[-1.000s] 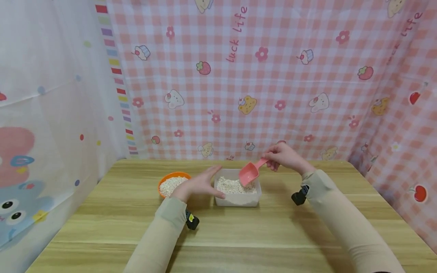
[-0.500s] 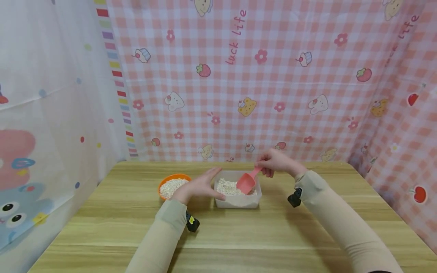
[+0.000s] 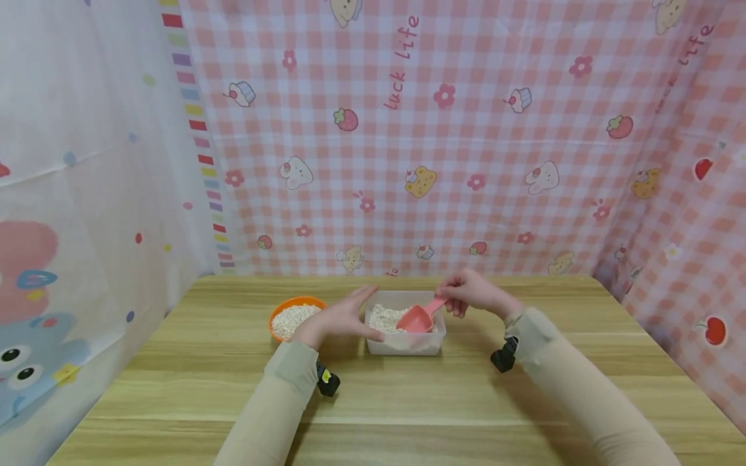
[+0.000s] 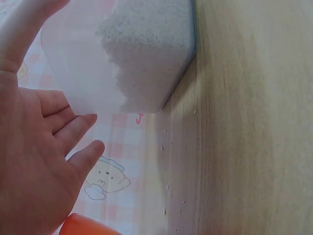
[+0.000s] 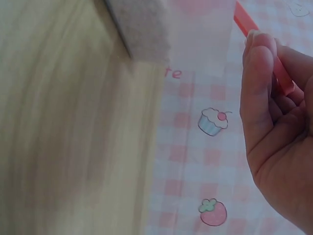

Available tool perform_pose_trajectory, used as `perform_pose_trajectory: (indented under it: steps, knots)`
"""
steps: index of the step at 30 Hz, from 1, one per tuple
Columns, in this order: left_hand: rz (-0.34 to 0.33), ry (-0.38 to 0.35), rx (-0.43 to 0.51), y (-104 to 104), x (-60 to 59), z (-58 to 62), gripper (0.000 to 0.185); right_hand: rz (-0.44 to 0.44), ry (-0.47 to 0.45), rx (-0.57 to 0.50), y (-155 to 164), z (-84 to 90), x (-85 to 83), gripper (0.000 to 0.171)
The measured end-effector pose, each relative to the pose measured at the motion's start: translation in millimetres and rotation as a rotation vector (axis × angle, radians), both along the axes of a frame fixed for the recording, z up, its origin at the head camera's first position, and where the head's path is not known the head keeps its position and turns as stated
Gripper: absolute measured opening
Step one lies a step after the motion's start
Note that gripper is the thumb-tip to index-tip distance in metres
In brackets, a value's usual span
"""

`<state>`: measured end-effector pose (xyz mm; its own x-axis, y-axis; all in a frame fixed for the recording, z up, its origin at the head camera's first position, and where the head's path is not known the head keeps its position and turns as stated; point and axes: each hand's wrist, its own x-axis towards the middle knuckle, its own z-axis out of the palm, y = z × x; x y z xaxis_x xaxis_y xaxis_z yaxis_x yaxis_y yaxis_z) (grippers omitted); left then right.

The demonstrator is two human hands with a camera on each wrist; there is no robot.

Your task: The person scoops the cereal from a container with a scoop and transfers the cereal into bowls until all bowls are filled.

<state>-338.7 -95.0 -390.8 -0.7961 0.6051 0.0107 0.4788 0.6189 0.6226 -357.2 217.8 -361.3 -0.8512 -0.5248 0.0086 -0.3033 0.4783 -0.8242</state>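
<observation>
- Over on the far left of the wooden counter [image 3: 408, 395], an orange bowl [image 3: 294, 316] sits filled with pale grain, close beside the clear tub.
- Next along, the left hand [image 3: 340, 318] is flat and relaxed, fingers straight, thumb against the near-left corner of the clear tub [image 3: 406, 342] and fingers lying along its left wall. It pinches nothing. The left wrist view confirms it: fingers extended [image 4: 73, 132] right by the frosted wall of the tub [image 4: 122, 63].
- Centre of the counter, that tub holds a bed of the same pale grain [image 3: 387, 317].
- Inside it, the pink scoop [image 3: 415, 320] is down with its bowl in the grain, handle slanting up and right over the tub's far-right rim.
- Right of the tub, the right hand [image 3: 471, 292] is curled round the end of the scoop handle, pinching it. From the right wrist camera the handle [image 5: 264, 54] runs under the fingertips [image 5: 259, 73]; the picture is blurred, so the exact finger placement is hard to call.
- Scattered grains dot the counter near the tub in the left wrist view.
</observation>
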Motion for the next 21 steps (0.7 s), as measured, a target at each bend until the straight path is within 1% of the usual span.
perform_pose_trajectory:
  steps: [5,9,14,21]
  knots:
    - [0.0,0.009,-0.002,0,-0.2,-0.6,0.11,-0.046,-0.066,-0.066,-5,-9.3,5.9,0.024]
    - [0.007,-0.008,-0.006,0,0.2,-0.6,0.112,-0.103,-0.099,-0.094,-12,-12.6,12.1,0.024]
    - [0.016,-0.022,-0.012,0,0.6,-0.3,0.111,-0.151,-0.087,-0.076,-24,-12.0,17.8,0.023]
    - [0.015,-0.032,-0.005,0,1.0,1.1,0.111,-0.172,-0.083,-0.088,-43,-9.0,24.2,0.023]
